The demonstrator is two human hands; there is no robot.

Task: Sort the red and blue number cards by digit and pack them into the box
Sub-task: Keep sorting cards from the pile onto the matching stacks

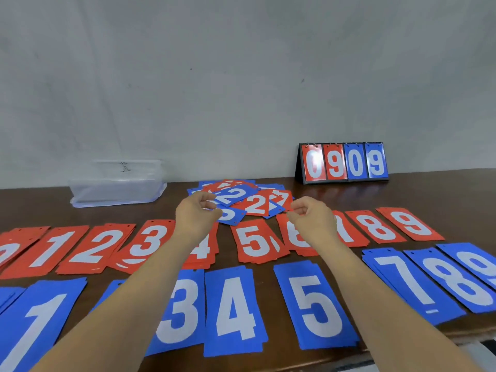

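Showing what stage, this figure? (Reader)

Sorting, judged partly done. Thin rectangular red and blue number cards lie in a loose mixed pile [252, 202] on the dark wooden surface [40, 208]. Nearer the person than the pile runs a row of red digit stacks [88, 248] and, nearer again, a row of blue digit stacks [233, 310]. The clear plastic box [118, 183] stands left of the pile, a folding scoreboard [343, 162] right of it and behind. (Legend)

And the hands? (Reader)

The left hand [197, 213] is at the pile's near-left edge, fingers curled; whether its grip has a card cannot be told. The right hand [311, 216] hovers at the pile's near-right edge, grip loosely curled, apparently empty. (Legend)

How will a card handle? (Reader)

Probably light, flat, smooth and slightly flexible, so it may slide on its neighbours. Best pinch an overhanging corner or short edge of the topmost card, a blue 2 [230, 196], lifting rather than dragging. (Legend)
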